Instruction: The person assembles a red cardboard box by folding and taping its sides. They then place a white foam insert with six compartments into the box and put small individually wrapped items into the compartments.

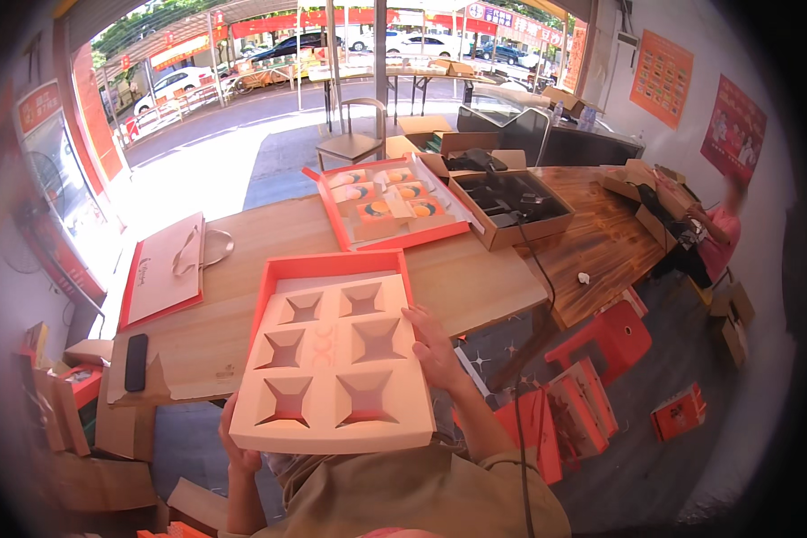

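In front of my body is a cream cardboard insert tray (pixel 325 316) with several square openings whose flaps fold inward. It overlaps a red-sided open box (pixel 336 264), whose far wall and left side show beyond it; how far the tray sits inside is hard to tell. My left hand (pixel 241 448) grips the near left corner, its fingers partly hidden beneath. At the right edge, my right hand (pixel 433 350) is closed with its fingers along the side. Farther off on the table lies another red box (pixel 403 240) holding several small orange-and-white packs in a cream insert.
A pale gift bag (pixel 163 273) with ribbon handles and a black phone (pixel 135 362) lie on the wooden table (pixel 475 296). A cardboard carton (pixel 511 235) has a cable trailing from it. A red stool (pixel 611 342) and red packaging are at right; a person (pixel 722 235) handles cartons beyond.
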Demonstrator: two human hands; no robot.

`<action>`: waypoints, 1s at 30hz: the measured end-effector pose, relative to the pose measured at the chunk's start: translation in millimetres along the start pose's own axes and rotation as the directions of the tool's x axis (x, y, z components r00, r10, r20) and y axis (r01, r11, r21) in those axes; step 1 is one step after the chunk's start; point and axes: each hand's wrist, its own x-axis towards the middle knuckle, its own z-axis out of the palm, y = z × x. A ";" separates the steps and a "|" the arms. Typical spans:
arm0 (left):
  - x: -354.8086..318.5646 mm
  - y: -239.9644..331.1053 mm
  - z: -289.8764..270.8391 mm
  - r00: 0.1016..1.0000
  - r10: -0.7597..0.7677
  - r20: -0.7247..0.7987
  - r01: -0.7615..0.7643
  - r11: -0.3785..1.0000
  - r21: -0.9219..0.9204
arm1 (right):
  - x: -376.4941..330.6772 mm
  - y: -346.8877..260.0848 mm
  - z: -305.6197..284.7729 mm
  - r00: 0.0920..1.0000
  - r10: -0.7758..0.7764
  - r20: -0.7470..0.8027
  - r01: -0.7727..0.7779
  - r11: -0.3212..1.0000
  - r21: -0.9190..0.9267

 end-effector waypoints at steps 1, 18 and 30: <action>-0.3 0.9 0.3 1.000 0.002 -0.009 -0.002 1.000 0.006 | 0.0 -1.1 -0.3 1.000 0.011 0.005 -0.011 1.000 -0.001; 8.3 16.5 0.4 0.995 -0.048 0.083 0.061 0.985 -0.161 | -74.7 -19.4 -12.3 0.975 -0.218 0.031 0.201 0.938 0.281; 11.0 6.5 0.3 0.984 -0.168 0.061 0.166 0.985 0.050 | -79.2 -54.6 6.7 0.970 -0.167 -0.177 0.159 0.986 -0.058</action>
